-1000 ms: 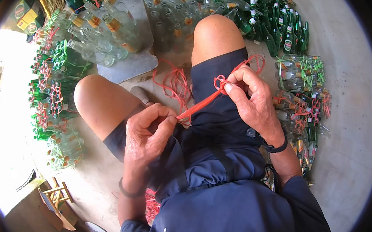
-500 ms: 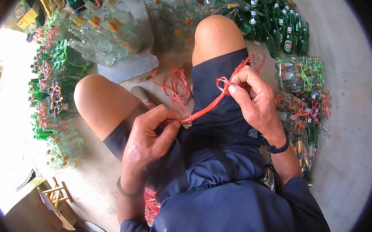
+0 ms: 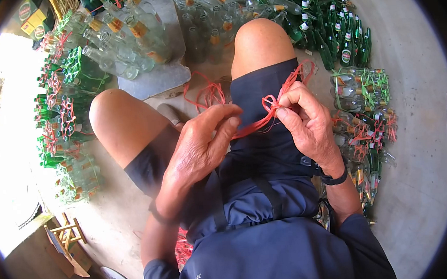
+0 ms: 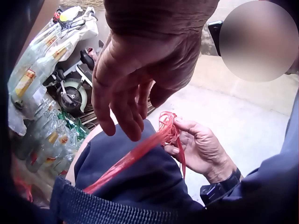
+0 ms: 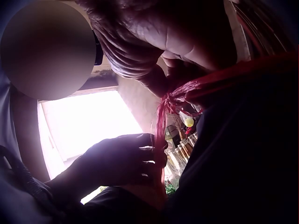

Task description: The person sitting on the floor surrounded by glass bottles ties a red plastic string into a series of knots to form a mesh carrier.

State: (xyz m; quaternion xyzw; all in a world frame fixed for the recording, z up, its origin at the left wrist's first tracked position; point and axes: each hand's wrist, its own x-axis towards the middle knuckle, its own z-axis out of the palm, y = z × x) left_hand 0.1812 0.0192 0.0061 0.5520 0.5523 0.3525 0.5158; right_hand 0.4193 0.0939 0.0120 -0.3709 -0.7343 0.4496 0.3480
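My right hand pinches a looped knot in red plastic twine between thumb and fingers, above the right thigh. Loose ends of the twine rise past that hand, and a flat strand runs down and left from the knot. Beside this strand is my left hand, its fingers loosely extended; the left wrist view shows the strand passing beyond the fingertips with nothing between them. In the right wrist view the left hand appears dark, close to the hanging red strand.
Clear glass bottles stand on a grey slab ahead. Green bottles crowd the right, above tied bottle bundles. More tied bundles line the left. Loose red twine lies between the knees; a small wooden stool is lower left.
My left hand has let go of the lower strand and moved right and up along it, toward the knot. My right hand stays almost in place, still pinching the knot.
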